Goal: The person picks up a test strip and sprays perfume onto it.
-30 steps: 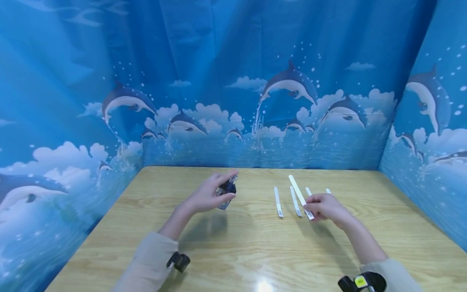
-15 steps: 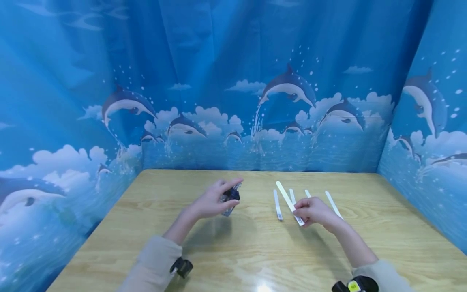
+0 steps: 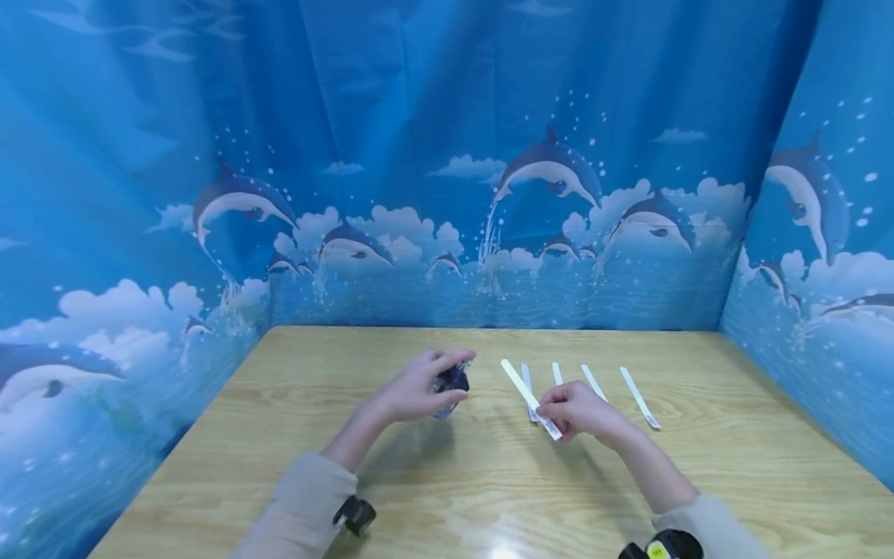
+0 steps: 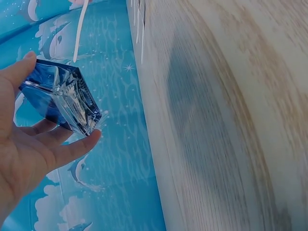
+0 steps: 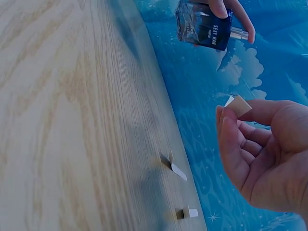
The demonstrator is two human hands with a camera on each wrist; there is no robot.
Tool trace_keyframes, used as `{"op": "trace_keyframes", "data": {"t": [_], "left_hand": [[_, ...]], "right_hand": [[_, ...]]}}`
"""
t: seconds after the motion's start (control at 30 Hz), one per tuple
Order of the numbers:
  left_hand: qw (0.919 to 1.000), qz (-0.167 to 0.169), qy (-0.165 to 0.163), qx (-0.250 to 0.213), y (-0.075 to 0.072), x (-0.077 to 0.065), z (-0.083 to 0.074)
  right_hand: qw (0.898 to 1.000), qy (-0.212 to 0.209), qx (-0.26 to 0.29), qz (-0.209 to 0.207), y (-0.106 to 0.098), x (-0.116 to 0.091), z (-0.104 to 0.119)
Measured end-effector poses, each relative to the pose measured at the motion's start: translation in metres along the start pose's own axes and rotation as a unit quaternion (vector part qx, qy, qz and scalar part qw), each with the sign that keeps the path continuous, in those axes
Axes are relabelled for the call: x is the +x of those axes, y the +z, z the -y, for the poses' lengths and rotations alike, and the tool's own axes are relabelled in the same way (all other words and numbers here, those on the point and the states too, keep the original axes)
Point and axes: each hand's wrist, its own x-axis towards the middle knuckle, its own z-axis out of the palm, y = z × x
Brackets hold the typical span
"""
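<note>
My left hand point(image 3: 408, 390) grips a blue clear-glass perfume bottle point(image 5: 204, 24) above the table, its index finger at the silver spray nozzle point(image 5: 239, 33). In the left wrist view the thick glass base point(image 4: 77, 98) faces the camera, with fingers around its sides. To the right, my right hand point(image 3: 583, 407) pinches one end of a white paper test strip point(image 3: 518, 382) between thumb and fingers. The strip's far end points up and left, toward the bottle but apart from it. From the right wrist, only its near end point(image 5: 239, 107) shows clearly.
Several more white test strips lie in a spaced row on the wooden table point(image 3: 461, 489), among them the rightmost strip point(image 3: 639, 397) and a strip point(image 3: 556, 373) just behind my right hand. A blue dolphin-print curtain point(image 3: 391, 155) stands behind the table and at both sides.
My right hand has carried the test strip left across the row, uncovering the strips on the right, and the strip now tilts further left. My left hand with the bottle has shifted slightly right and down.
</note>
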Motion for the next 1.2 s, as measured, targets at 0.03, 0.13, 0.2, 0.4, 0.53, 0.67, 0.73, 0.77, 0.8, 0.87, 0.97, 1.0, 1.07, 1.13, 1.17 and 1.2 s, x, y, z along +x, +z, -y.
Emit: {"op": "trace_keyframes", "data": {"t": [0.03,0.13,0.2,0.4,0.53,0.67,0.73,0.77,0.8,0.87,0.97,1.0,1.07,1.13,1.17,1.2], "left_hand": [[1.0000,0.000,0.002,0.001,0.001,0.000,0.000],[0.9999,-0.004,0.009,0.005,0.002,0.000,-0.001],[0.9998,-0.009,0.016,0.008,0.004,0.000,-0.001],[0.9988,-0.028,0.029,0.027,0.008,0.003,-0.002],[0.9988,-0.030,0.030,0.025,0.008,0.004,-0.004],[0.9987,-0.028,0.035,0.024,0.009,0.003,-0.005],[0.9984,-0.029,0.042,0.024,0.009,0.004,-0.005],[0.9981,-0.031,0.046,0.025,0.010,0.004,-0.005],[0.9978,-0.034,0.050,0.028,0.010,0.004,-0.005],[0.9972,-0.039,0.056,0.030,0.012,0.004,-0.004],[0.9963,-0.050,0.060,0.035,0.014,0.005,-0.004],[0.9961,-0.053,0.060,0.037,0.014,0.005,-0.005],[0.9957,-0.060,0.058,0.041,0.016,0.005,-0.005],[0.9953,-0.065,0.055,0.045,0.016,0.005,-0.006],[0.9952,-0.067,0.054,0.047,0.017,0.006,-0.007],[0.9951,-0.068,0.053,0.049,0.017,0.006,-0.008]], "right_hand": [[1.000,-0.001,0.000,-0.001,0.002,0.000,0.001],[1.000,0.000,-0.002,-0.004,0.006,0.001,0.003],[1.000,0.001,-0.004,-0.005,0.008,0.001,0.006],[1.000,-0.004,0.001,0.000,0.008,0.001,0.010],[1.000,-0.005,0.004,0.002,0.008,0.001,0.013],[1.000,-0.001,0.000,0.002,0.007,0.001,0.014],[1.000,0.001,0.000,0.001,0.008,0.001,0.014],[1.000,0.001,-0.001,0.000,0.008,0.001,0.014],[1.000,0.001,-0.001,0.000,0.008,0.001,0.014],[1.000,0.001,-0.003,-0.001,0.008,0.001,0.013],[1.000,0.002,-0.003,-0.002,0.008,0.001,0.012],[1.000,0.002,-0.002,-0.001,0.008,0.001,0.012],[1.000,0.003,0.000,-0.001,0.008,0.001,0.012],[1.000,0.005,0.001,-0.002,0.008,0.001,0.012],[1.000,0.006,0.001,-0.003,0.008,0.001,0.012],[1.000,0.006,0.001,-0.003,0.008,0.001,0.012]]}}
